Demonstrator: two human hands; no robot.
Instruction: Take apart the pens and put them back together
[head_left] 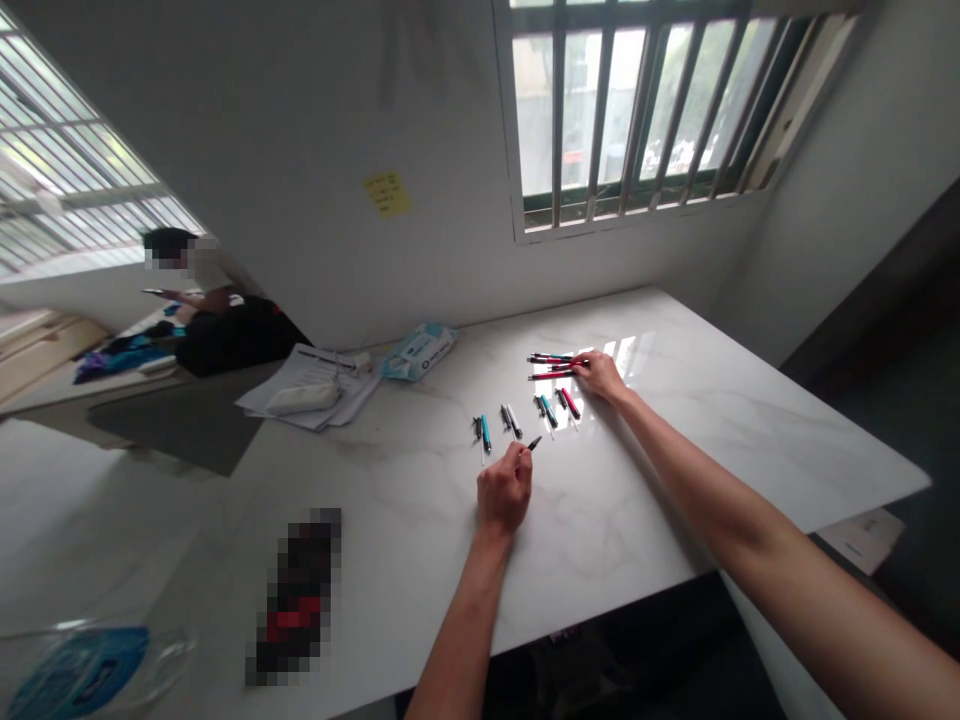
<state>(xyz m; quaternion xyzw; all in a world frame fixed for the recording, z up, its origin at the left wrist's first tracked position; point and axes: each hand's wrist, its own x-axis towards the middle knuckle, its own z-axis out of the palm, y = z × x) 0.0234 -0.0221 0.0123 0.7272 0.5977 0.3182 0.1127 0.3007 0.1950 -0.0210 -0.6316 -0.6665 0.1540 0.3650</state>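
My left hand (pixel 505 492) is closed near the middle of the marble-patterned table (pixel 615 540). A small dark pen part (pixel 534 443) pokes out from its fingers; the rest is hidden. Farther to the right, my right hand (pixel 602 377) has its fingers pinched at the right ends of several assembled pens (pixel 553 377), red and teal with black. Between the hands and to the left lie groups of pen parts: a red barrel (pixel 570 403), a teal barrel (pixel 550 411), a white barrel (pixel 514 420) and a blue barrel (pixel 486 434), each beside small black pieces and thin refills.
Papers (pixel 307 365) with a white case (pixel 304 398) and a blue wipes packet (pixel 421 352) lie at the back left. A blurred dark object (pixel 296 595) and a clear bottle (pixel 90 670) are at front left. A person (pixel 217 300) sits beyond; a barred window (pixel 637 120) is behind.
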